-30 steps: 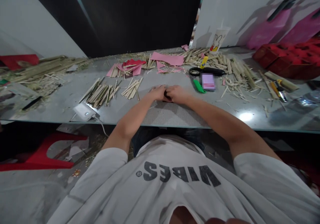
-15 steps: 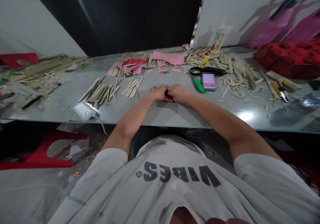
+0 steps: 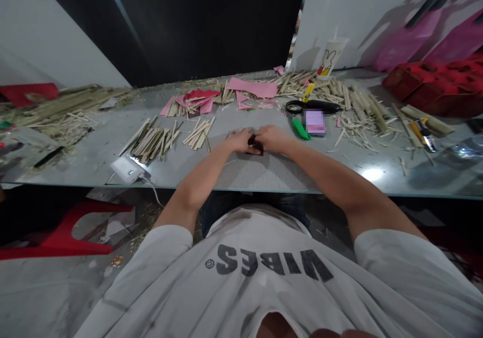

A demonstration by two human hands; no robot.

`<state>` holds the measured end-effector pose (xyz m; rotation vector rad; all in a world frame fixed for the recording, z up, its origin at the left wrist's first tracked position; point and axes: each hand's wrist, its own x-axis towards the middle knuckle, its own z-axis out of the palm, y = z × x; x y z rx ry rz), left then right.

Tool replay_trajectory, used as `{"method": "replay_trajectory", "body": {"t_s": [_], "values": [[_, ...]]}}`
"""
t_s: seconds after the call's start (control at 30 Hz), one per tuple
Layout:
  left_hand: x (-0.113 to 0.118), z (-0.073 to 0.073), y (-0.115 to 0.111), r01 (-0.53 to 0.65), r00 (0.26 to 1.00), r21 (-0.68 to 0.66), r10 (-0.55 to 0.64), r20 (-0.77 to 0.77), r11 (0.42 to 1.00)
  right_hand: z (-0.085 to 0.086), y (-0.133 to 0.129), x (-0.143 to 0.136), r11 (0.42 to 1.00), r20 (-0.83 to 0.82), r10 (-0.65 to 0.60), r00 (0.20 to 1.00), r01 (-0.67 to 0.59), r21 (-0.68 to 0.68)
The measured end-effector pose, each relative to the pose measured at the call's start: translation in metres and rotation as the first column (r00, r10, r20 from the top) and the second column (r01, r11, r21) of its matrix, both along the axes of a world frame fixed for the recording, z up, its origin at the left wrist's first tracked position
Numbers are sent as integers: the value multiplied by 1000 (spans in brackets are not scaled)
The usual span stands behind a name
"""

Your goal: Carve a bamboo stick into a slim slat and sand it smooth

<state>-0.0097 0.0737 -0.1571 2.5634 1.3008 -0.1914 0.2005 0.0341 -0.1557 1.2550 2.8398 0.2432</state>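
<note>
My left hand [image 3: 240, 141] and my right hand [image 3: 268, 139] meet near the middle of the grey table [image 3: 260, 174]. Both have curled fingers around a small dark reddish-brown piece [image 3: 257, 148], mostly hidden by them. To the left lie a bundle of thin bamboo strips [image 3: 154, 142] and a smaller pile of pale strips [image 3: 199, 134]. Right of my hands are a green object [image 3: 301, 129] and a black-handled tool [image 3: 320, 106].
A white charger [image 3: 127, 169] with a cable sits at the front left edge. Pink paper [image 3: 253, 87], bamboo scraps, a yellow object [image 3: 308, 92] and a white cup [image 3: 331, 57] are farther back. A red box [image 3: 433, 87] stands at the right.
My fingers have shifted slightly around the dark piece, and a little more of it shows between my hands. The other things stay where they were.
</note>
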Motion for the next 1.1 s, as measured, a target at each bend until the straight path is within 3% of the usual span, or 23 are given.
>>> {"method": "replay_trajectory", "body": {"t_s": [0.13,0.37,0.57,0.8,1.0,1.1], "values": [[2,3,-1,7,1000,-15,-7,4,1000,7,12,26,995,-10,-99,995,99,27],[2,4,-3,-4,1000,-4,4,4,1000,-6,-2,-5,999,-24,24,999,-25,-35],[3,7,-2,13,1000,-33,-13,5,999,7,14,32,991,-37,-134,990,134,11],[3,5,-5,-20,1000,4,20,22,1000,-10,0,-9,999,-44,33,998,-35,-39],[3,12,-7,10,1000,-38,-10,3,999,0,19,33,990,-68,-138,988,138,-1],[3,12,-7,8,1000,-41,-8,10,999,-3,20,37,986,-73,-166,983,167,4]]}}
